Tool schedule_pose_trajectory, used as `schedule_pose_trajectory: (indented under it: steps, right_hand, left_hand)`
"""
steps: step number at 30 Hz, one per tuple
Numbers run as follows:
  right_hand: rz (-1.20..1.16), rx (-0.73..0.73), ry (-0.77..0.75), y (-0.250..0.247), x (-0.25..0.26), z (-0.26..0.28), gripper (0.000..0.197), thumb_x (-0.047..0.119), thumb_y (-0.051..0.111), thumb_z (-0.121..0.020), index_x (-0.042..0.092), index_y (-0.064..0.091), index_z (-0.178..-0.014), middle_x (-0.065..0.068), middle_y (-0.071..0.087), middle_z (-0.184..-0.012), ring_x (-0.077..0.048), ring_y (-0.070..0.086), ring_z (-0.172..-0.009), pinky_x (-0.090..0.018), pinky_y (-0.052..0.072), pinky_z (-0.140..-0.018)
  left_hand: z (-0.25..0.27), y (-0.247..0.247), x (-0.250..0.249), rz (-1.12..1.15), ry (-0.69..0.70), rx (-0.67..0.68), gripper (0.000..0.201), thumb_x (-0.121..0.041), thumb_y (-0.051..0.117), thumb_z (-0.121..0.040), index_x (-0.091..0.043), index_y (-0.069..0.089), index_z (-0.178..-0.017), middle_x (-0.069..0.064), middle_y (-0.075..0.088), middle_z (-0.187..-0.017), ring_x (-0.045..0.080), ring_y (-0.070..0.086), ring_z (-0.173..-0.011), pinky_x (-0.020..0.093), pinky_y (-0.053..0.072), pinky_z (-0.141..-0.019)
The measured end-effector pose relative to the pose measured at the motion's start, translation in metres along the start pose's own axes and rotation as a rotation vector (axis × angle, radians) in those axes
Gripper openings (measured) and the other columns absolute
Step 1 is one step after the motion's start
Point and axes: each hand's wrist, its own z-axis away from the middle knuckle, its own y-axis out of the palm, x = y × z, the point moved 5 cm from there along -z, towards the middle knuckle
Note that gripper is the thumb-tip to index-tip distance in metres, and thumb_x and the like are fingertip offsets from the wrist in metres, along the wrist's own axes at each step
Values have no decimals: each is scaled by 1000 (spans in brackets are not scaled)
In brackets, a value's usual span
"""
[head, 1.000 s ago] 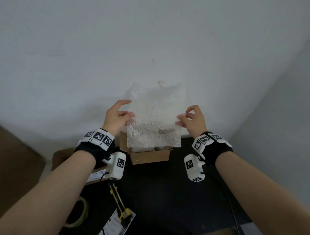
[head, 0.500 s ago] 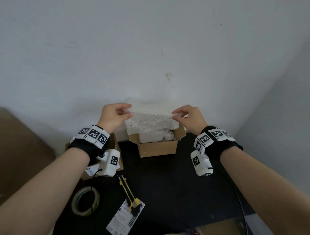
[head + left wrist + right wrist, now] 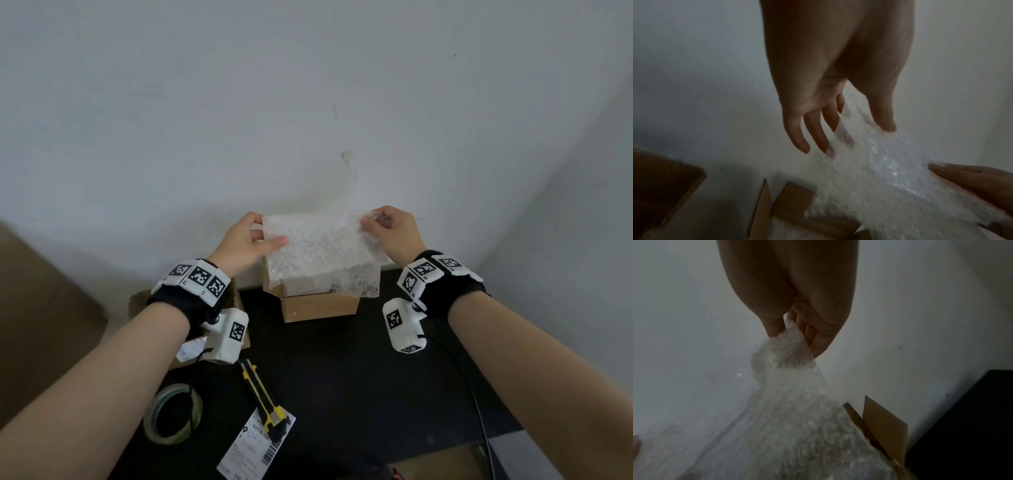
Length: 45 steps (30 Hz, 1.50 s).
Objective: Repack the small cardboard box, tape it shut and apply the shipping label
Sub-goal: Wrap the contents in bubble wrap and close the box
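A small open cardboard box (image 3: 320,306) stands at the back of the black table (image 3: 359,377), against the white wall. Over it I hold a sheet of clear bubble wrap (image 3: 320,253), which drapes down across the box's top and front right. My left hand (image 3: 248,241) pinches its left edge between thumb and fingers (image 3: 885,116). My right hand (image 3: 390,228) pinches the upper right corner (image 3: 789,344). In the wrist views the box's flaps (image 3: 884,425) stand up beside the bubble wrap (image 3: 890,186). What lies inside the box is hidden.
A roll of clear tape (image 3: 173,414) lies at the near left. A yellow utility knife (image 3: 262,399) rests partly on a printed shipping label (image 3: 255,447). Another open cardboard box (image 3: 144,305) sits behind my left wrist. A black cable (image 3: 476,404) runs along the right.
The bubble wrap, held upright a second ago, came down over the box, and now is spread wider and drapes over the box's front right. Both hands kept their pinch on it.
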Motion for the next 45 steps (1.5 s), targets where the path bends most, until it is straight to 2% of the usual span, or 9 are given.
schedule_pose_trajectory:
  steps: [6,10,13,17,22,29,35,40,45]
  right_hand:
    - [-22,121,358,6,-39,-8,38,33,66,-86,3,56,-107,-11,64,-102,-24,65,-86,-32,58,-69]
    - [-28,224,432,12,-51,-4,34,13,71,-82,7,50,-108,-12,62,-97,-21,63,-76,-19,55,-49]
    - [54,170,354,13,-63,-13,37,5,71,-80,0,52,-112,-14,61,-94,-26,61,-83,-29,56,-63]
    - [281,22,271,16,-73,-27,28,13,74,-77,12,54,-95,-2,62,-85,-20,60,-83,-34,51,-77]
    - [506,194,165,39,-86,-35,18,11,71,-77,12,60,-92,-4,64,-90,-19,60,-86,-30,49,-81]
    - [639,284,145,52,-103,-35,12,9,59,-80,18,52,-83,-6,62,-86,-24,60,-81,-38,53,-76]
    - [672,322,113,50,-111,-22,12,10,55,-84,16,52,-93,-3,61,-88,-21,60,-81,-35,52,-76]
    - [664,339,70,52,-114,-15,14,15,54,-88,17,54,-102,-1,63,-90,-21,62,-83,-37,53,-76]
    - [657,260,43,51,-113,-20,19,7,58,-83,10,52,-101,-6,56,-101,-22,56,-84,-36,50,-73]
  left_hand:
    - [-14,9,28,55,-65,-156,30,-7,68,-83,-11,46,-104,13,63,-106,23,63,-94,33,54,-77]
    - [-23,14,47,36,-131,-264,25,-12,70,-82,-17,47,-91,11,60,-101,23,61,-91,40,52,-79]
    - [-28,20,54,2,-102,-264,27,-3,66,-83,-21,48,-74,5,59,-80,23,58,-82,31,50,-67]
    - [-29,29,62,-184,-81,-217,31,5,58,-84,-23,55,-72,-5,58,-77,13,56,-74,15,44,-63]
    - [-25,36,86,-367,-145,-178,25,4,57,-81,-20,57,-89,-1,56,-74,17,56,-71,17,41,-56]
    - [-17,40,97,-550,-149,-109,33,-4,63,-83,-18,57,-113,-4,57,-87,17,59,-85,23,46,-77]
    - [-16,46,106,-610,-129,-30,28,-12,57,-88,-16,64,-115,0,66,-99,17,61,-94,25,47,-83]
    - [-18,47,107,-596,-151,-116,8,-19,60,-88,-18,55,-95,2,64,-86,20,61,-81,31,50,-74]
    - [-21,53,107,-697,-89,-78,29,-17,61,-87,-17,57,-116,5,56,-107,18,56,-91,30,47,-82]
